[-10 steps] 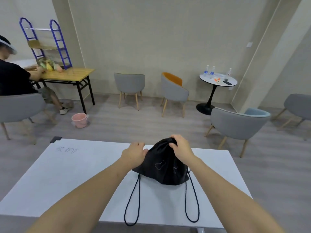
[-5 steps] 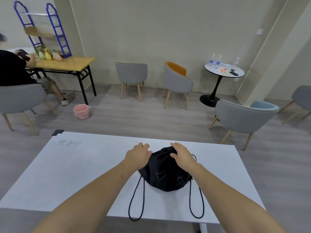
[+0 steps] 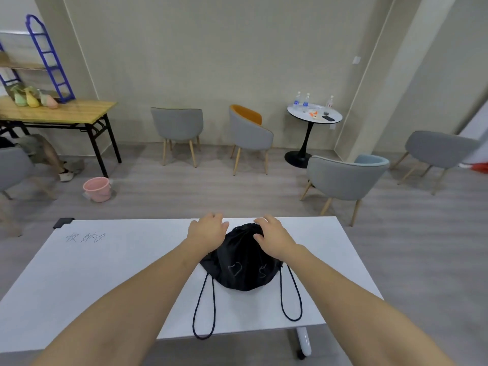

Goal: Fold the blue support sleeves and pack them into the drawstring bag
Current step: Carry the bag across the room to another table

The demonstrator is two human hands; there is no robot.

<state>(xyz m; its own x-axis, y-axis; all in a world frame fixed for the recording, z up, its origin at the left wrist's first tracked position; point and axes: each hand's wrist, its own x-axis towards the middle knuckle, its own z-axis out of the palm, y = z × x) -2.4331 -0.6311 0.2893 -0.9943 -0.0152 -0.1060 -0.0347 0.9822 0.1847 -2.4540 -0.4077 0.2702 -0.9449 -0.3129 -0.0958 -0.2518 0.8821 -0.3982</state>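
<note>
White tabletop (image 3: 105,273), grey chairs beyond at twelve o'clock. Black drawstring bag (image 3: 241,262) lying centre, cinched mouth pointing to twelve, cord loops (image 3: 204,310) trailing toward six. Left hand (image 3: 208,229) at the bag's ten o'clock edge, grip unclear; right hand (image 3: 274,235) curled over the mouth at one o'clock.

a single wide-angle head view looked forward and down from above the near edge of the white table (image 3: 105,273), facing the far wall.

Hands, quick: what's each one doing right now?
Left hand: fingers hidden, cannot be told.
Right hand: thumb pinching the black drawstring bag near its cinched top.
</note>
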